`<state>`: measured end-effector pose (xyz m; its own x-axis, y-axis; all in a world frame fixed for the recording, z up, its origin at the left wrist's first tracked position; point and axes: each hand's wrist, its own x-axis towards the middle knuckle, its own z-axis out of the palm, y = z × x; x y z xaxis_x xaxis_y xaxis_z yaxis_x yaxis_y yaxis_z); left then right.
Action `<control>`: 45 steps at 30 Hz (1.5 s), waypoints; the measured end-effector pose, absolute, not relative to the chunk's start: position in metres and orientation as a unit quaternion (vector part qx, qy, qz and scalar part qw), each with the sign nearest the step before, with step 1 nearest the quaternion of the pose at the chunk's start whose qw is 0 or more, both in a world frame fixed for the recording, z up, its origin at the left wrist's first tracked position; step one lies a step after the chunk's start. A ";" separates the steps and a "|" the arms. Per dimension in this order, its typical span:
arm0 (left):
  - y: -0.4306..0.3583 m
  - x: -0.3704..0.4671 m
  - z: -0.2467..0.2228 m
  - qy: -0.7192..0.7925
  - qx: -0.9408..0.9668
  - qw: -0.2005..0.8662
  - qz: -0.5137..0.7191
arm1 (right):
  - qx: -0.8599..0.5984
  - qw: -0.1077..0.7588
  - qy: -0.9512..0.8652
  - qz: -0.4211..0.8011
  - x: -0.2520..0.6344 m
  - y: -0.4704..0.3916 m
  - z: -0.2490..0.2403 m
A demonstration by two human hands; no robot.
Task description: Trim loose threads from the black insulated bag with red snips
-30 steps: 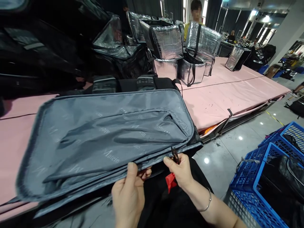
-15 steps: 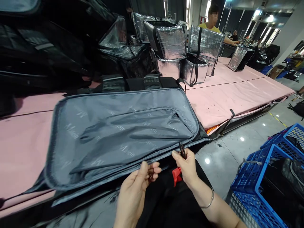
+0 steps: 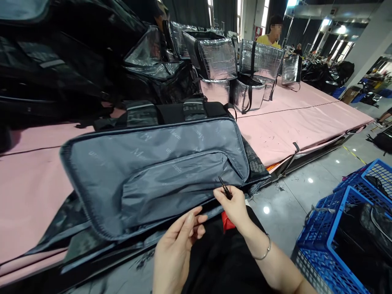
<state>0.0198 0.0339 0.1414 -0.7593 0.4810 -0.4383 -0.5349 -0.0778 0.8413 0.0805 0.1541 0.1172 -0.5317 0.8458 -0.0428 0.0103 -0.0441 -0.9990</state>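
An unzipped camouflage-and-black backpack lies in front of me, its grey printed lining [image 3: 107, 163] facing up. In my right hand [image 3: 234, 204] is a pair of small black thread snips [image 3: 226, 190], the pointed blades slightly apart above the lower right of the lining. My left hand [image 3: 179, 241] is at the near edge of the bag, thumb and fingers curled together. Anything pinched in it is too small to make out. A piece of red cloth [image 3: 227, 221] shows just below my right hand.
The bag rests on a long pink-covered table [image 3: 306, 106]. Silver insulated bags [image 3: 217, 59] stand behind it, and dark backpacks [image 3: 61, 69] are piled at the left. Blue crates [image 3: 332, 245] sit on the floor at the right. A person in yellow [image 3: 271, 38] is across the table.
The near side of the lining panel has lifted and shifted, showing camouflage fabric beneath. My right hand has moved slightly left and up with the snips. The person's silver bag has moved left.
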 end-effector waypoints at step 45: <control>0.054 0.024 0.149 0.542 -0.153 0.290 0.774 | -0.280 0.374 -0.545 0.696 0.089 0.138 0.092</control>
<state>0.0240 0.0540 0.1492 -0.7846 0.2837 -0.5514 -0.6152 -0.2445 0.7495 0.0893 0.1376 0.0918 -0.5629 0.8263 0.0181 -0.2147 -0.1250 -0.9686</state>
